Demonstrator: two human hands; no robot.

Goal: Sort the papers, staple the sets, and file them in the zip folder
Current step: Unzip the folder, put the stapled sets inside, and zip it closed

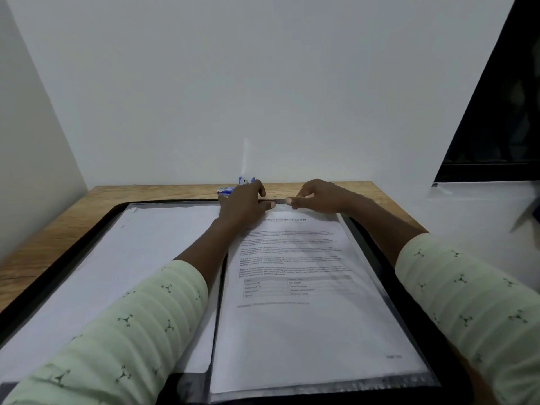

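Note:
A black zip folder point(377, 247) lies open across the wooden desk. Its right half holds a printed paper set point(304, 317) inside a clear sleeve. The left half holds blank white sheets point(140, 247). My left hand point(244, 201) and my right hand point(317, 195) meet at the far top edge of the right sleeve, both pinching that edge with thumb and fingers. A blue and white stapler point(245, 181) stands behind my left hand at the wall, partly hidden. Next to it lies a small staple box point(225, 190).
The wooden desk point(58, 229) runs to a white wall at the back and another on the left. A dark window point(502, 127) and a white ledge are to the right. The folder covers most of the desk.

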